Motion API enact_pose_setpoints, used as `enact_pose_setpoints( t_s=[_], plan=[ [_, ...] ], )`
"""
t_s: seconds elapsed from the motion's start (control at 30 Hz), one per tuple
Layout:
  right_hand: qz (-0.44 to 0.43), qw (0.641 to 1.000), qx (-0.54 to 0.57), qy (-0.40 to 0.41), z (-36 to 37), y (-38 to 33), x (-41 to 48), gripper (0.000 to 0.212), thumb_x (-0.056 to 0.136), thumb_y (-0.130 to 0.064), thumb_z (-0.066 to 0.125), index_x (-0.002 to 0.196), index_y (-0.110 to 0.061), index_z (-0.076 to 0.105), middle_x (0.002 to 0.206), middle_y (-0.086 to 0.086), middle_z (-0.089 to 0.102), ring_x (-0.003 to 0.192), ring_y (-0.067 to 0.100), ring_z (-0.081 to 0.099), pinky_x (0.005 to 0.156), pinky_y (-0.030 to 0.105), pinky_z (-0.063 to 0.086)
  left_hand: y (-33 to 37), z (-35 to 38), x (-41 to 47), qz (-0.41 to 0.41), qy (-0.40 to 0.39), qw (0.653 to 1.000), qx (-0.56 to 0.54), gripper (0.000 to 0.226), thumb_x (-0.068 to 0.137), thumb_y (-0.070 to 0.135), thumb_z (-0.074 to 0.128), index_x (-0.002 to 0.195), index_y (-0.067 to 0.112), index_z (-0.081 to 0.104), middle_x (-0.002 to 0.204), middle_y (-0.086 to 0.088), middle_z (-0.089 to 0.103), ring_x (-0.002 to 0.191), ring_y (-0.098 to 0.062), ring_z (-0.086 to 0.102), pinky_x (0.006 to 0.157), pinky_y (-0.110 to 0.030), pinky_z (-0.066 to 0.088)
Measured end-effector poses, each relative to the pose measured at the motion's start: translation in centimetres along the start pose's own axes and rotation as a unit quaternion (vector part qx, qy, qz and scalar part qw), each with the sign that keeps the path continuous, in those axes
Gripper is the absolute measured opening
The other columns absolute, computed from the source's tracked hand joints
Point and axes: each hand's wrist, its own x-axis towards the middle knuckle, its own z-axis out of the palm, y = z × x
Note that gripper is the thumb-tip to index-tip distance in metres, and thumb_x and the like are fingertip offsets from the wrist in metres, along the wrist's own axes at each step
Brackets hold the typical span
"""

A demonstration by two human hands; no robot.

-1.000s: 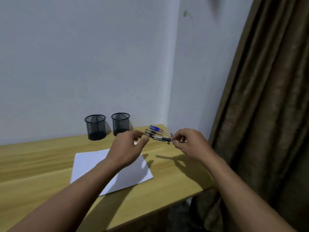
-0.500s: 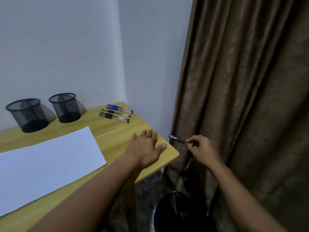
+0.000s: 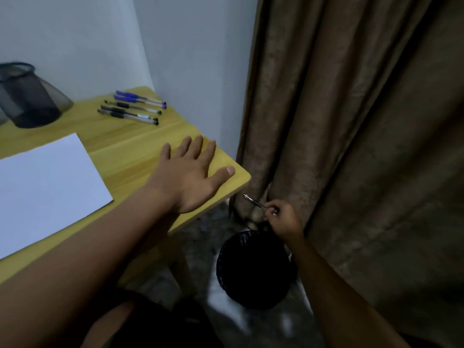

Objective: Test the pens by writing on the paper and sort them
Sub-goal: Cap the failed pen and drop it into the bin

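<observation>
My right hand pinches one pen by its end, holding it off the table's right corner, just above a black bin on the floor. My left hand lies flat, fingers spread, on the wooden table near its right corner and holds nothing. Several pens, some blue and some black, lie side by side at the table's far right. A white sheet of paper lies to the left of my left hand.
A black mesh pen cup stands at the back left, partly cut off by the frame edge. A brown curtain hangs to the right, close behind my right hand. White walls meet at the corner behind the table.
My right hand has carried one pen off the table's right edge and down over the bin. My left hand let go and now lies flat on the table. The view swung right and down.
</observation>
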Motion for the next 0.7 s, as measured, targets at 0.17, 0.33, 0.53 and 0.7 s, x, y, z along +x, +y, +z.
enact_pose_setpoints(
  t_s=[0.17, 0.33, 0.53, 0.7],
  plan=[
    [0.036, 0.999, 0.031, -0.016, 2.7, 2.6, -1.4, 0.044, 0.075, -0.045, 0.053, 0.085, -0.009, 0.077, 0.085, 0.009, 0.073, 0.082, 0.028, 0.068, 0.072, 0.033, 0.050, -0.3, 0.4, 0.2, 0.005, 0.013, 1.000, 0.005, 0.088, 0.085, 0.082, 0.002, 0.157, 0.032, -0.004, 0.166, 0.002, -0.006, 0.153, -0.017, -0.007, 0.122, -0.053, 0.000],
    [0.077, 0.995, 0.015, -0.055, 5.4, 6.7, -2.2, 0.013, 0.092, -0.010, 0.069, 0.088, 0.000, 0.077, 0.090, 0.019, 0.077, 0.088, 0.035, 0.072, 0.080, 0.043, 0.056, -0.3, 0.5, 0.1, 0.008, 0.019, 1.000, 0.007, 0.089, 0.085, 0.082, 0.002, 0.157, 0.031, -0.004, 0.166, 0.002, -0.007, 0.153, -0.017, -0.007, 0.122, -0.053, 0.000],
    [0.124, 0.989, 0.038, -0.077, 7.5, 10.0, -2.6, 0.014, 0.092, -0.010, 0.071, 0.102, -0.005, 0.078, 0.103, 0.014, 0.077, 0.099, 0.028, 0.071, 0.084, 0.024, 0.044, -0.4, 0.8, 0.2, 0.011, 0.027, 1.000, 0.011, 0.089, 0.085, 0.082, 0.001, 0.157, 0.031, -0.003, 0.167, 0.002, -0.005, 0.153, -0.017, -0.006, 0.122, -0.052, 0.002],
    [0.113, 0.991, 0.006, -0.073, 7.3, 11.2, -1.9, 0.016, 0.090, -0.010, 0.073, 0.104, -0.005, 0.078, 0.106, 0.014, 0.076, 0.102, 0.028, 0.070, 0.090, 0.029, 0.048, -0.5, 0.9, 0.4, 0.012, 0.027, 0.999, 0.016, 0.089, 0.084, 0.083, 0.000, 0.157, 0.032, -0.004, 0.167, 0.002, -0.005, 0.153, -0.017, -0.005, 0.122, -0.053, 0.002]
  ],
)
